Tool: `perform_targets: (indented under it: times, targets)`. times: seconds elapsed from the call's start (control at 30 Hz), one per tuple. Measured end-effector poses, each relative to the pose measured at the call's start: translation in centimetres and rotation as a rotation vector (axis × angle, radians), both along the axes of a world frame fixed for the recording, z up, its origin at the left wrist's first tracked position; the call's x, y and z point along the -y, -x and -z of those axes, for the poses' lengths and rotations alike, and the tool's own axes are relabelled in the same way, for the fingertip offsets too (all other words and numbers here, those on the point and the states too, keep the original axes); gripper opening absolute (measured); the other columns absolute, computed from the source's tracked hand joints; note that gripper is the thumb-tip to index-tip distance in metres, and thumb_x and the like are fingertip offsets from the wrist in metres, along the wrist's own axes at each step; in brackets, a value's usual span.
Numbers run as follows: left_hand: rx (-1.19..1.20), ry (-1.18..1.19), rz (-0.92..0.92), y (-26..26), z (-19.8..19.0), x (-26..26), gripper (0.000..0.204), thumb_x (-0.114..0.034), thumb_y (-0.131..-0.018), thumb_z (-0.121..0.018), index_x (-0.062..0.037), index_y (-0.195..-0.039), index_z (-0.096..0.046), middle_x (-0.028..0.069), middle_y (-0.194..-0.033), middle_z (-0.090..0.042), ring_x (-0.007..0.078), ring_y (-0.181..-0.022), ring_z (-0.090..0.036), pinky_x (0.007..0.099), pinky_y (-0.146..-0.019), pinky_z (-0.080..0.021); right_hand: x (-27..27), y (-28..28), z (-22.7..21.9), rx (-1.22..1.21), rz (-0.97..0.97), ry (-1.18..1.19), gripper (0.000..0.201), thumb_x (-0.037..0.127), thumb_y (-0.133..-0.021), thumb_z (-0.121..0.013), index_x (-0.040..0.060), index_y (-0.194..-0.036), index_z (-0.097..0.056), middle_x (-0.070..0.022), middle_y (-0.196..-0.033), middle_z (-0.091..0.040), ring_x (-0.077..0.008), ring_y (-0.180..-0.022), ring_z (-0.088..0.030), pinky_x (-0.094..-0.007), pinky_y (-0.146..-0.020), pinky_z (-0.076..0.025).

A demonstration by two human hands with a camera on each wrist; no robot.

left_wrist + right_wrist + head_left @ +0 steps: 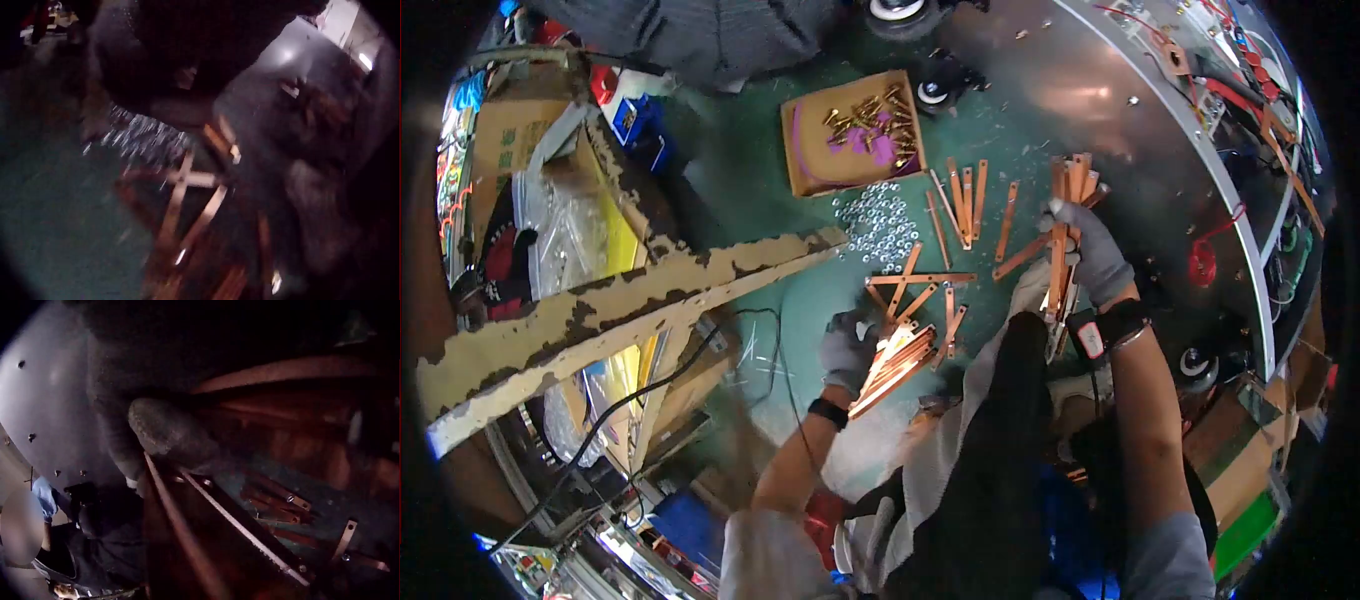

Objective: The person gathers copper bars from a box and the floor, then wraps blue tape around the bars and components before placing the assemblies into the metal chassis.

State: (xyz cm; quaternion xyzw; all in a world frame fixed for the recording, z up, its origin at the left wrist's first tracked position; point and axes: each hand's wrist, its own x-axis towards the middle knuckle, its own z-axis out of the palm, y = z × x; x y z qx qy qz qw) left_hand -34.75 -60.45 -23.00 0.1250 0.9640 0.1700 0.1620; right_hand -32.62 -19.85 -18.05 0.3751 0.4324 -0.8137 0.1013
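Observation:
My right hand [1097,250], in a grey glove, grips several flat copper strips [1057,268] with holes at their ends; in the right wrist view a gloved thumb [165,428] lies over strips that fan out below it. My left hand [847,348], also gloved, is at the left side of a stack of copper strips [897,368], fingers loosely bent with no strip visible between them. The left wrist view is blurred, with the dark glove [162,56] above crossed strips [178,197]. Behind the stack, loose strips [940,279] lie crossed on the green surface.
A cardboard box [798,150] of brass-coloured parts stands at the back, with many small metal nuts or washers [880,225] scattered before it. More strips [968,200] lie right of them. A chipped yellow metal beam [630,300] juts in from the left. A curved metal edge [1225,180] bounds the right.

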Motion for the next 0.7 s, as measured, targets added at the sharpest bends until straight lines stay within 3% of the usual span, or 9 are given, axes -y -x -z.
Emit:
perform_targets:
  times: [0.17, 0.2, 0.3, 0.33, 0.43, 0.47, 0.5, 0.57, 0.7]
  targets:
    - [-0.057, -0.104, -0.068, 0.4, -0.2, -3.3, 0.028, -0.033, -0.081, -0.070, -0.0110, -0.099, -0.067, 0.0118, -0.095, -0.065, 0.0308, -0.087, -0.061, 0.0436, -0.072, -0.050, 0.9, 0.0, 0.8, -0.097, 0.087, 0.242, 0.029, 0.028, -0.090, -0.064, 0.0085, -0.111, -0.060, -0.0068, -0.104, -0.066, -0.0190, -0.095, -0.064, -0.0347, -0.080, -0.054]
    - [0.194, -0.026, -0.021, 1.3, -0.4, -4.0, 0.032, -0.034, -0.080, -0.067, -0.0121, -0.103, -0.067, 0.0141, -0.095, -0.066, 0.0352, -0.092, -0.062, 0.0451, -0.079, -0.050, 1.5, 0.3, 0.9, -0.067, 0.127, 0.260, 0.041, 0.029, -0.089, -0.065, 0.0041, -0.120, -0.055, -0.0141, -0.112, -0.065, -0.0259, -0.096, -0.065, -0.0391, -0.083, -0.054]
    - [0.325, 0.096, 0.015, 2.4, 1.7, -4.8, 0.032, -0.032, -0.080, -0.066, -0.0112, -0.104, -0.066, 0.0153, -0.094, -0.067, 0.0359, -0.091, -0.063, 0.0446, -0.078, -0.050, 2.2, 0.4, 0.8, -0.175, 0.000, 0.227, 0.041, 0.028, -0.089, -0.065, 0.0030, -0.120, -0.054, -0.0159, -0.115, -0.063, -0.0296, -0.097, -0.065, -0.0409, -0.087, -0.053]
    - [0.470, -0.085, -0.046, 3.0, 0.2, -4.9, 0.033, -0.033, -0.081, -0.062, -0.0094, -0.104, -0.065, 0.0172, -0.095, -0.067, 0.0376, -0.088, -0.064, 0.0441, -0.077, -0.050, 2.8, 0.5, 0.0, -0.185, 0.042, 0.292, 0.040, 0.030, -0.091, -0.063, 0.0033, -0.119, -0.054, -0.0171, -0.115, -0.063, -0.0314, -0.098, -0.064, -0.0439, -0.088, -0.052]
    - [0.414, 0.063, 0.299, 4.2, -1.5, -3.8, 0.033, -0.035, -0.081, -0.061, -0.0072, -0.098, -0.067, 0.0177, -0.092, -0.068, 0.0373, -0.087, -0.064, 0.0433, -0.076, -0.050, 4.1, 1.2, -1.1, -0.280, 0.159, 0.372, 0.034, 0.034, -0.091, -0.062, 0.0064, -0.110, -0.056, -0.0110, -0.099, -0.064, -0.0270, -0.089, -0.064, -0.0446, -0.086, -0.053]
    - [0.271, 0.032, 0.567, 4.2, -1.4, -2.2, 0.029, -0.030, -0.080, -0.067, -0.0017, -0.078, -0.067, 0.0149, -0.076, -0.066, 0.0288, -0.067, -0.062, 0.0380, -0.065, -0.049, 4.0, 1.2, -0.1, -0.244, 0.156, 0.272, 0.028, 0.036, -0.091, -0.061, 0.0097, -0.099, -0.057, -0.0025, -0.082, -0.060, -0.0225, -0.081, -0.062, -0.0448, -0.085, -0.054]
    - [0.462, 0.046, 0.494, 4.6, -1.4, -0.7, 0.030, -0.030, -0.080, -0.067, -0.0004, -0.078, -0.067, 0.0142, -0.073, -0.066, 0.0257, -0.065, -0.061, 0.0368, -0.062, -0.048, 4.1, 1.0, 0.5, -0.217, 0.148, 0.268, 0.026, 0.036, -0.092, -0.061, 0.0106, -0.096, -0.057, -0.0008, -0.078, -0.057, -0.0215, -0.079, -0.060, -0.0438, -0.086, -0.053]
    - [0.834, 0.071, 0.337, 6.9, -7.8, -1.9, 0.031, -0.029, -0.081, -0.069, 0.0022, -0.078, -0.066, 0.0130, -0.069, -0.065, 0.0195, -0.060, -0.060, 0.0343, -0.058, -0.047, 4.3, 1.1, 1.4, -0.170, 0.128, 0.258, 0.024, 0.035, -0.092, -0.061, 0.0123, -0.090, -0.056, 0.0028, -0.070, -0.051, -0.0194, -0.075, -0.058, -0.0418, -0.087, -0.053]
    - [0.842, -0.058, 0.242, 9.8, -10.9, -1.6, 0.030, -0.025, -0.080, -0.070, 0.0046, -0.078, -0.066, 0.0102, -0.063, -0.062, 0.0143, -0.054, -0.058, 0.0331, -0.052, -0.045, 6.7, 1.3, 1.0, -0.102, 0.067, 0.282, 0.041, 0.039, -0.093, -0.060, 0.0073, -0.117, -0.052, -0.0097, -0.101, -0.062, -0.0269, -0.097, -0.063, -0.0429, -0.088, -0.053]
